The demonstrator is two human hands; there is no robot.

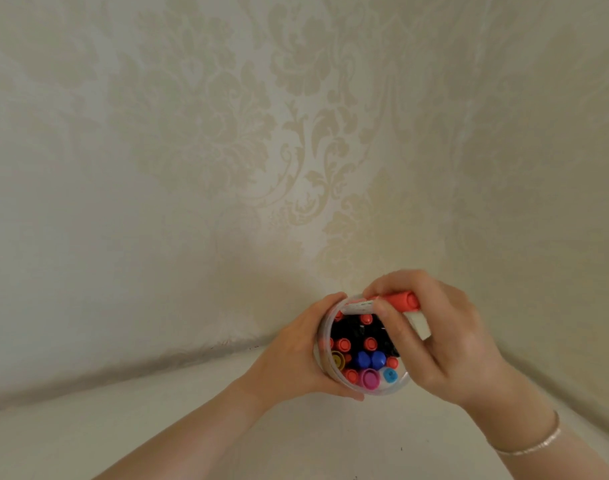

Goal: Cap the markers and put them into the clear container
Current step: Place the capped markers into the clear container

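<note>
- Nearest me, I see both forearms coming up from the bottom edge over the pale tabletop point(157, 427), with a thin bracelet point(528, 445) on the right wrist.
- My left hand point(296, 355) is curled round the left wall of the clear container point(322, 341), thumb at the near rim and fingertips at the far rim.
- Inside, capped markers stand packed end-up: red, blue, pink, light blue and yellow caps, black ones behind (little free room shows among them).
- My right hand point(434, 341) pinches a red-capped marker point(396, 301), lying crosswise over the container's far rim, cap end to the right.
- A white object point(419, 323) sits under those fingers; I cannot tell what it is.
- Beyond, the tabletop's back edge meets a cream damask wall point(296, 133), with open surface to the left.
</note>
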